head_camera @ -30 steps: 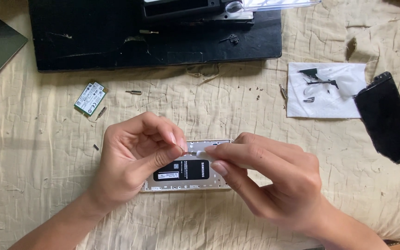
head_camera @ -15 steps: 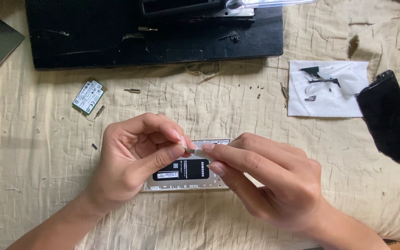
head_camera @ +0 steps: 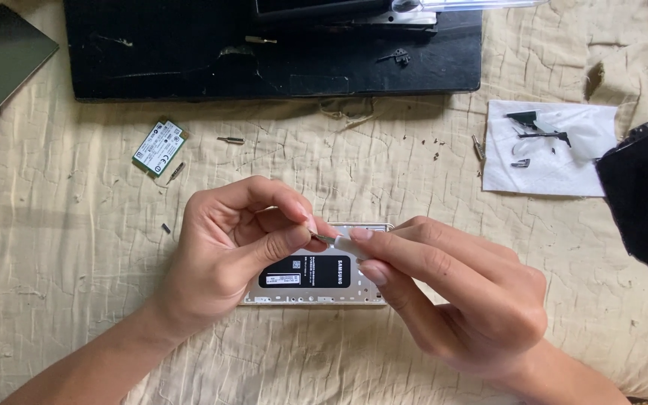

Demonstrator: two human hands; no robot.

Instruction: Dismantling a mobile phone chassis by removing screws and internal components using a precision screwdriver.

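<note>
My fingers [head_camera: 294, 238] on the left hand [head_camera: 226, 255] are pinched narrow, thumb against forefinger, around a thin metal bit [head_camera: 322, 238] whose tip pokes out toward the right. The right hand [head_camera: 451, 296] meets it there: its thumb and forefinger close on a small pale piece [head_camera: 346, 244], touching the tip of that metal bit. I cannot tell whether the pale piece is attached to anything below it.

Both hands hover over an opened phone frame [head_camera: 316, 296], silver-edged, lying flat on the cream quilted cloth [head_camera: 76, 300]. A black battery [head_camera: 305, 270] with white labels sits in the frame, partly covered by my thumbs.

Up and to the left I see a small green circuit card [head_camera: 159, 147] on the cloth, with a short screwdriver bit [head_camera: 229, 140] just beside it and another bit [head_camera: 175, 172] near its lower corner. A black board [head_camera: 189, 52] runs across the top of the view, with small parts lying on it. At the far left corner lies a dark flat panel [head_camera: 1, 67]. To the right, a white paper sheet [head_camera: 549, 161] carries several small dark parts, and a black phone screen [head_camera: 646, 199] lies tilted just beside it.
</note>
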